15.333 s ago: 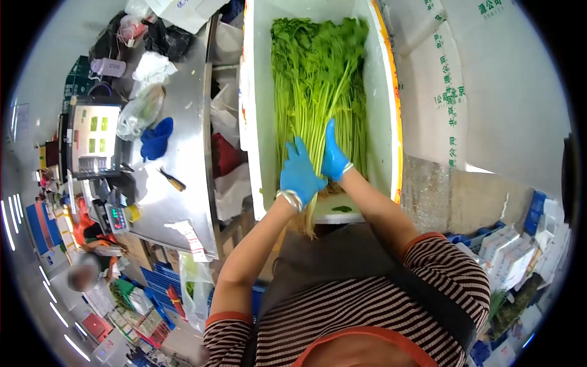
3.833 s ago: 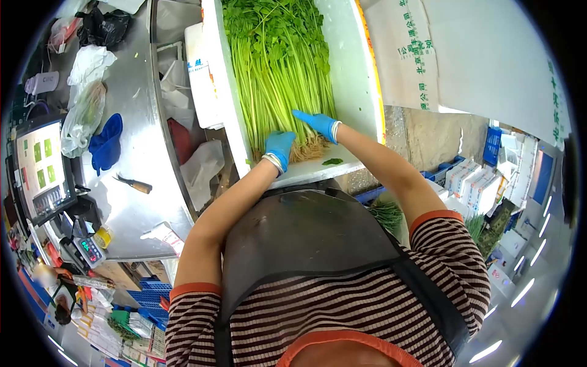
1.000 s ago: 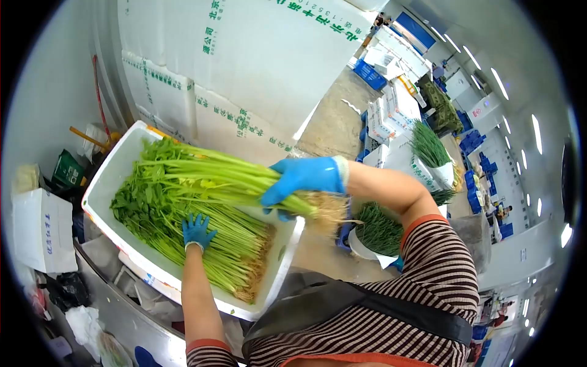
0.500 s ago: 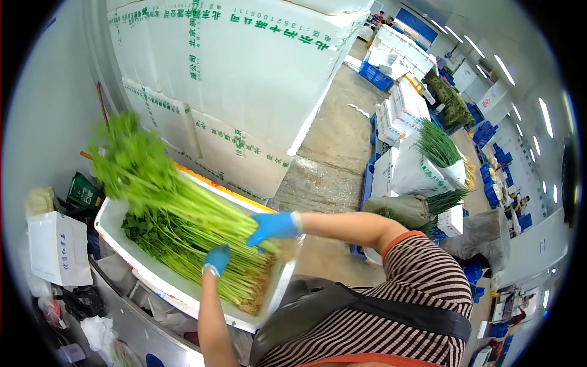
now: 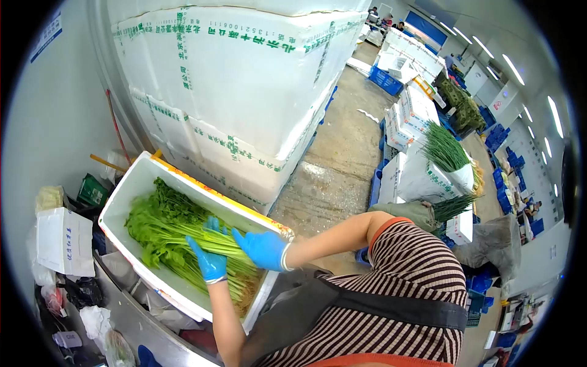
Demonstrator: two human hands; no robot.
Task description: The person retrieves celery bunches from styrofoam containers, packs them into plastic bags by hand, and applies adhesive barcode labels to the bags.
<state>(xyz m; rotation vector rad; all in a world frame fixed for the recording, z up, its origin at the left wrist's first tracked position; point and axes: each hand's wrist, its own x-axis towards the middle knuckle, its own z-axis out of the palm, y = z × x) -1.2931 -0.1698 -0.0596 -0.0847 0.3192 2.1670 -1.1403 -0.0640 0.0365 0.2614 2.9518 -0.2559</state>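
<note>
Green celery (image 5: 159, 232) with leafy tops and root ends lies inside a white foam box (image 5: 125, 202). The leaves point to the box's far left end, and the roots are near me. My left hand (image 5: 211, 264), in a blue glove, is around a bundle of the pale stalks from the lower left, with its thumb stretched up. Blue fingertips show past the bundle's far side. My right hand (image 5: 264, 248), also gloved in blue, rests against the stalks by the box's right side, its visible fingers stretched out. Some of its fingers are hidden.
A tall stack of white foam boxes (image 5: 238, 79) stands just beyond my box. A metal counter (image 5: 131, 306) holds bags and a small white box (image 5: 64, 241). Bundled green stalks (image 5: 446, 147), blue crates (image 5: 385, 79) and stacked cartons stand to the right; other people are far back.
The celery bundle, raised above the box's left end before, now lies down inside it. My left hand has moved onto the bundle. My right hand has moved slightly lower and its fingers have straightened.
</note>
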